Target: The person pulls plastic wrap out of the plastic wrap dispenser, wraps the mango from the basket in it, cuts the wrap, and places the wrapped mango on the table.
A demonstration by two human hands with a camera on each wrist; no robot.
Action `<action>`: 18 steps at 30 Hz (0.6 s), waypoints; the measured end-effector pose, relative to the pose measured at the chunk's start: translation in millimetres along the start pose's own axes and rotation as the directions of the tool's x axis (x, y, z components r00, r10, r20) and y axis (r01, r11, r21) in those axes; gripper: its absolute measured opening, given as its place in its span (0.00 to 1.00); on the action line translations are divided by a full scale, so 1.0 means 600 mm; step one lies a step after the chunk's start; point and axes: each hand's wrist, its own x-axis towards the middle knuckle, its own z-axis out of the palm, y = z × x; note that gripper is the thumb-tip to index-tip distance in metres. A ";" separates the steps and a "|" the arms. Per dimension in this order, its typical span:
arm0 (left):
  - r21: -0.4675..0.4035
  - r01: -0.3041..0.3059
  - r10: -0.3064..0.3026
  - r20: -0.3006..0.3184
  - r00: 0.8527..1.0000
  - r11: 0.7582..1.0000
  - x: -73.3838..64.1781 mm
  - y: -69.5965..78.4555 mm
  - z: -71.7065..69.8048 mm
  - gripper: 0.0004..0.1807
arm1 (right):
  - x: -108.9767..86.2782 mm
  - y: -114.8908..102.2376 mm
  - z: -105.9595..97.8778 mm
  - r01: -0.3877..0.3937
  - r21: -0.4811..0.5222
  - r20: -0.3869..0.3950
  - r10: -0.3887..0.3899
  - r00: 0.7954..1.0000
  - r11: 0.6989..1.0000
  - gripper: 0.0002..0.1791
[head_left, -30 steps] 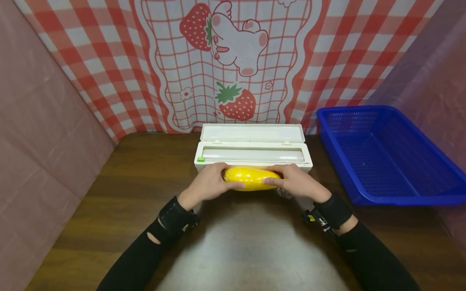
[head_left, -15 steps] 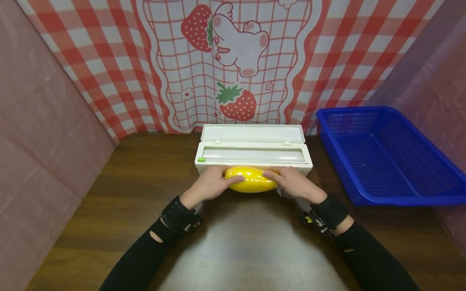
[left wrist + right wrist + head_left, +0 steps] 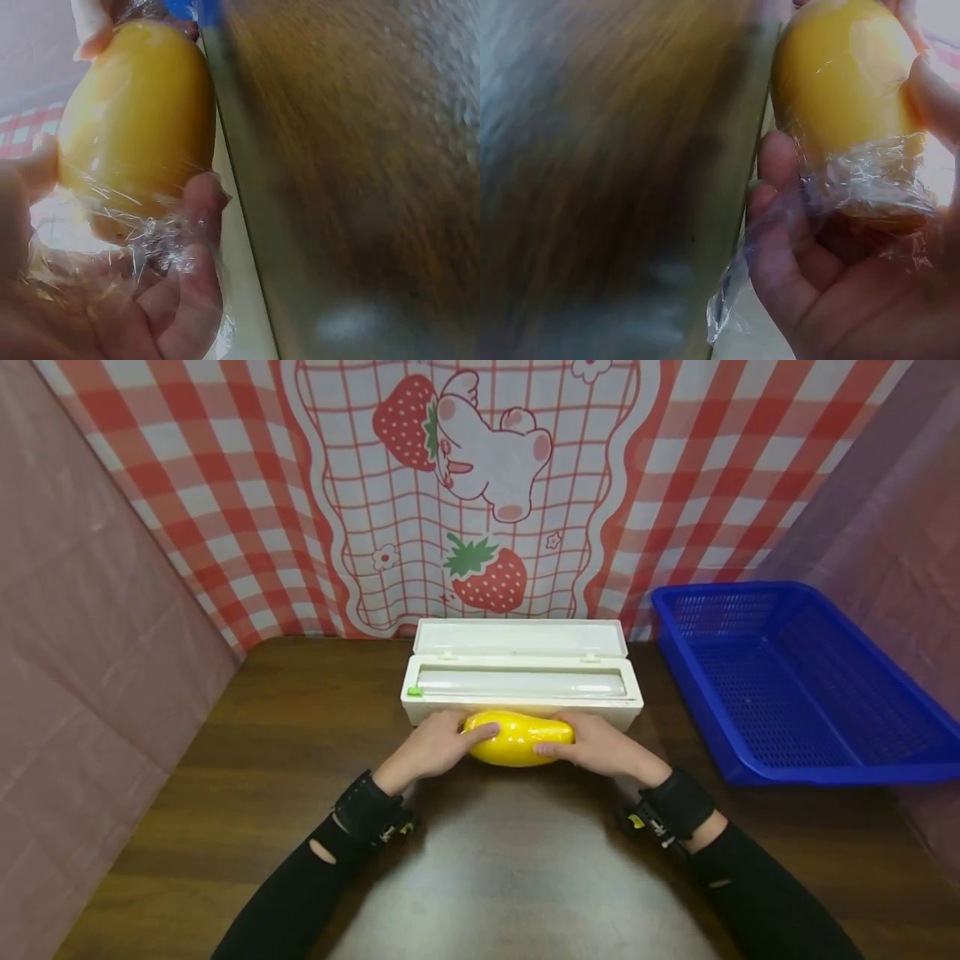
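Note:
A smooth, yellow papaya-shaped fruit (image 3: 517,738) lies lengthwise between the two hands, wrapped in shiny cling film. My left hand (image 3: 431,746) grips its thicker left end, thumb on top. My right hand (image 3: 603,745) holds the narrower right end, thumb across the near side. Crumpled cling film (image 3: 161,244) bunches against the left palm in the left wrist view. In the right wrist view, wrinkled cling film (image 3: 866,176) covers the fruit's end, and a loose flap trails past the fingers. Just behind stands a white cling film dispenser (image 3: 521,700) with its lid raised.
A green slider (image 3: 415,692) sits at the left of the dispenser's front edge. The blue plastic basket (image 3: 738,760) stands on the right of the brown wooden table (image 3: 247,760). A red-and-white checked cloth (image 3: 262,527) hangs behind.
The fruit has turned a little between the hands and come slightly nearer. My right thumb has shifted down its near side. Loose film beneath the right hand no longer shows in the head view.

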 end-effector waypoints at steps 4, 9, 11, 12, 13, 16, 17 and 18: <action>-0.092 0.021 -0.019 0.020 1.000 0.996 0.002 -0.004 0.002 0.35 | -0.001 -0.002 0.000 -0.083 0.103 0.050 0.078 0.996 0.991 0.22; -0.140 0.058 -0.054 0.034 0.998 0.988 0.004 -0.008 0.007 0.37 | -0.002 -0.002 0.002 -0.192 0.184 0.101 0.176 0.979 0.964 0.26; -0.141 0.066 -0.062 0.033 0.997 0.988 0.005 -0.009 0.009 0.38 | -0.001 0.000 0.003 -0.212 0.199 0.106 0.194 0.975 0.957 0.26; -0.138 0.069 -0.066 0.029 0.997 0.988 0.006 -0.009 0.009 0.38 | -0.001 0.001 0.003 -0.214 0.209 0.107 0.196 0.975 0.954 0.26; -0.133 0.071 -0.068 0.024 0.997 0.989 0.008 -0.010 0.010 0.38 | 0.001 0.001 0.004 -0.214 0.223 0.107 0.195 0.975 0.951 0.26; -0.130 0.071 -0.070 0.012 0.998 0.989 0.012 -0.012 0.011 0.39 | 0.005 0.004 0.006 -0.206 0.261 0.108 0.184 0.977 0.943 0.25; -0.129 0.070 -0.069 0.009 0.998 0.989 0.013 -0.013 0.012 0.39 | 0.007 0.005 0.006 -0.208 0.277 0.113 0.183 0.977 0.938 0.25; -0.126 0.070 -0.070 0.007 0.998 0.990 0.014 -0.014 0.012 0.39 | 0.008 0.006 0.006 -0.210 0.295 0.119 0.182 0.976 0.932 0.25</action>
